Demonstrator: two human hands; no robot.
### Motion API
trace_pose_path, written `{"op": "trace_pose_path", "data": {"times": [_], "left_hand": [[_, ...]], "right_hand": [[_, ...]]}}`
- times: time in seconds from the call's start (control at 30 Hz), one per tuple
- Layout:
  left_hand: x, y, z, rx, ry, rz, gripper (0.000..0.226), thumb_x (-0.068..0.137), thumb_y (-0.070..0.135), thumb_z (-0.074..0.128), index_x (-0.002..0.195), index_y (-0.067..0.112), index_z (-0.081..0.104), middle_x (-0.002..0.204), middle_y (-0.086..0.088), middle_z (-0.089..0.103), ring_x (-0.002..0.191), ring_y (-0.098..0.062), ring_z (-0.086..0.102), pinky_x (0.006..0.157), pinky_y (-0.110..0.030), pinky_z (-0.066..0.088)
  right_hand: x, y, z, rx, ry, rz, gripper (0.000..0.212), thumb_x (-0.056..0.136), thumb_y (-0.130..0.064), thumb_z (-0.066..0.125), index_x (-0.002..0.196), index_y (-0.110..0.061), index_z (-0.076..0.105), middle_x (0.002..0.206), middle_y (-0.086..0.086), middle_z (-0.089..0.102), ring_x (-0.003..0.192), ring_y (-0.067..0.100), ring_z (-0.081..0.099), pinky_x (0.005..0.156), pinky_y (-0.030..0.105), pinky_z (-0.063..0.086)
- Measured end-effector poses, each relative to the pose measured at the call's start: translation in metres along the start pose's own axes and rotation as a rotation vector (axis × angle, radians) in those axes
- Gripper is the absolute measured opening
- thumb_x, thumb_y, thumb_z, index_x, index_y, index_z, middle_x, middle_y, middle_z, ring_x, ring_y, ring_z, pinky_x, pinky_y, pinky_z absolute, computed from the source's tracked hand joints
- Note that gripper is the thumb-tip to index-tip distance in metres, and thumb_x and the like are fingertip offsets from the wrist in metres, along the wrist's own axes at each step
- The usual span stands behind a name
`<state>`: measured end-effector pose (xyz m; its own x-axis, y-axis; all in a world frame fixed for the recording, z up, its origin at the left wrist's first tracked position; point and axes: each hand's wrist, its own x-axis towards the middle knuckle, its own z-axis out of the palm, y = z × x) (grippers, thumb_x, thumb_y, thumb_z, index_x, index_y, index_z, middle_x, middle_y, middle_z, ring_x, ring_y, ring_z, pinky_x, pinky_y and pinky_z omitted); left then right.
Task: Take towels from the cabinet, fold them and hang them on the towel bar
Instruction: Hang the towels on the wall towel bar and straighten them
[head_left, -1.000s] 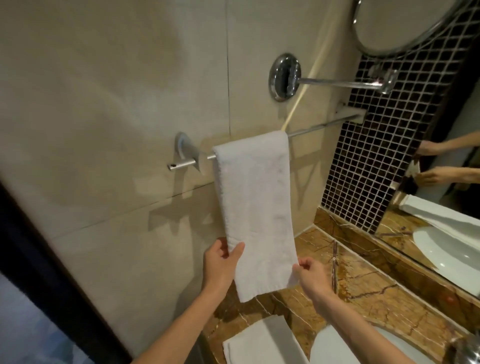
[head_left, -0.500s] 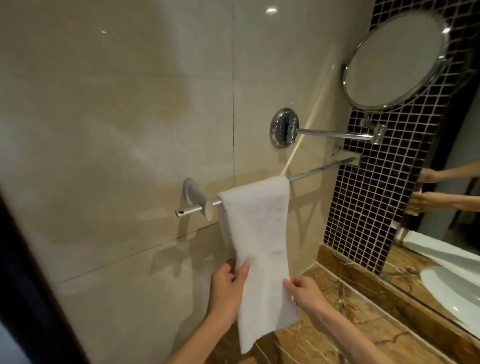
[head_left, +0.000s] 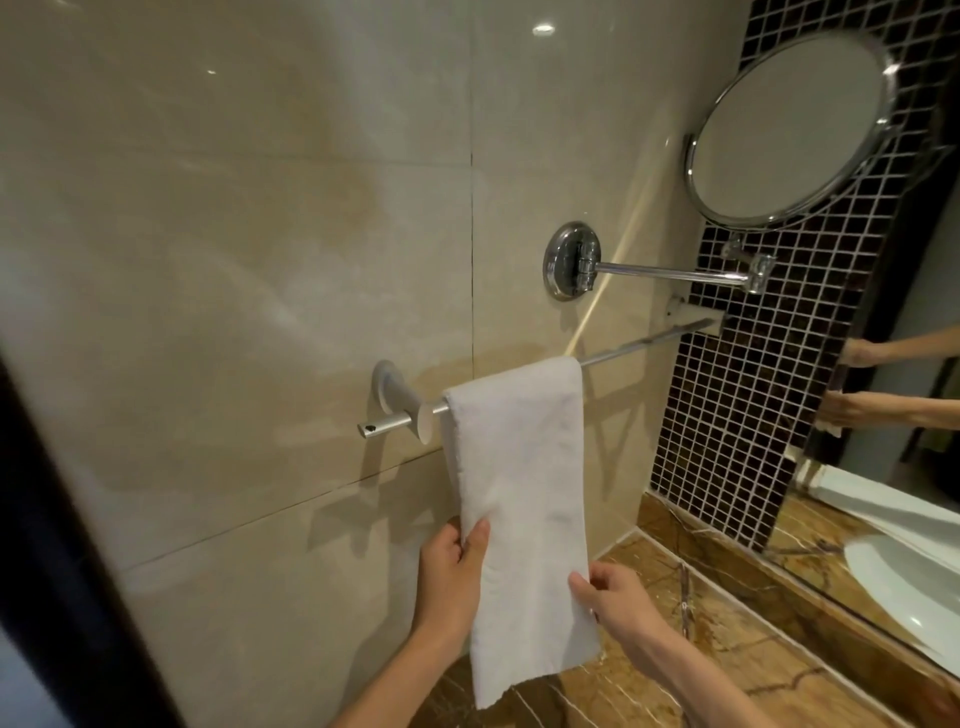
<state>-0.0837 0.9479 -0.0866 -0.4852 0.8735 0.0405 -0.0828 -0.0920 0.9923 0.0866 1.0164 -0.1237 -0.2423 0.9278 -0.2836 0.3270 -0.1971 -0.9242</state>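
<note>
Higher up than before, the white towel (head_left: 519, 499) on the towel bar (head_left: 639, 347) is pinched by the left hand (head_left: 451, 582) and the right hand (head_left: 618, 605).

1. The left hand (head_left: 451, 582) has climbed the left edge of the white towel (head_left: 519, 499): a second ago it pinched near the bottom hem, and now it grips around mid-length.
2. The right hand (head_left: 615, 603) has likewise risen along the right edge, leaving more cloth hanging free below both hands.
3. The camera has tilted upward: the round shaving mirror (head_left: 789, 124) is now wholly in view, while the folded towel and basin edge seen earlier on the marble counter (head_left: 727, 670) have dropped out of frame.
</note>
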Motion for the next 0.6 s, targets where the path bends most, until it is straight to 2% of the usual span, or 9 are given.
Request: {"op": "trace_pose_path", "data": {"times": [0.23,0.37,0.43,0.5,0.6], "left_hand": [[-0.002,0.001,-0.005,-0.009,0.008,0.023,0.015,0.094,0.018,0.058,0.088,0.006,0.065,0.087,-0.012,0.073,0.083,-0.028,0.070,0.077,-0.044,0.056],[-0.001,0.004,-0.005,-0.014,0.010,0.053,0.016,0.092,0.015,0.061,0.090,-0.001,0.062,0.084,-0.012,0.073,0.081,-0.026,0.070,0.074,-0.043,0.057],[0.001,0.008,-0.005,-0.005,0.001,0.057,0.018,0.091,0.015,0.062,0.084,-0.002,0.060,0.081,-0.012,0.073,0.076,-0.024,0.070,0.071,-0.038,0.056],[0.004,0.010,-0.005,0.007,0.004,0.062,0.022,0.090,0.015,0.064,0.076,0.000,0.055,0.077,-0.015,0.070,0.071,-0.023,0.066,0.066,-0.037,0.052],[0.009,0.013,-0.006,0.039,0.021,0.092,0.028,0.088,0.017,0.067,0.069,0.004,0.050,0.072,-0.019,0.061,0.067,-0.021,0.056,0.062,-0.033,0.042]], "right_hand": [[0.002,0.008,-0.003,0.017,0.090,-0.019,0.017,0.091,-0.014,0.061,0.087,0.001,0.068,0.091,0.012,0.071,0.088,0.028,0.067,0.086,0.047,0.053],[-0.002,0.005,-0.006,-0.004,0.122,-0.056,0.012,0.090,-0.014,0.064,0.086,-0.005,0.071,0.089,0.007,0.073,0.087,0.025,0.068,0.084,0.044,0.055],[-0.005,-0.007,-0.007,-0.038,0.127,-0.153,0.016,0.093,-0.014,0.060,0.104,-0.011,0.069,0.103,0.002,0.072,0.095,0.018,0.066,0.090,0.038,0.053],[-0.009,-0.027,-0.007,-0.088,0.173,-0.309,0.032,0.095,-0.018,0.056,0.127,-0.013,0.056,0.119,-0.003,0.063,0.105,0.011,0.059,0.092,0.028,0.049],[-0.020,-0.068,-0.007,-0.266,0.339,-0.618,0.040,0.097,-0.027,0.053,0.135,-0.019,0.046,0.129,-0.010,0.047,0.119,0.005,0.044,0.103,0.028,0.038]]}}
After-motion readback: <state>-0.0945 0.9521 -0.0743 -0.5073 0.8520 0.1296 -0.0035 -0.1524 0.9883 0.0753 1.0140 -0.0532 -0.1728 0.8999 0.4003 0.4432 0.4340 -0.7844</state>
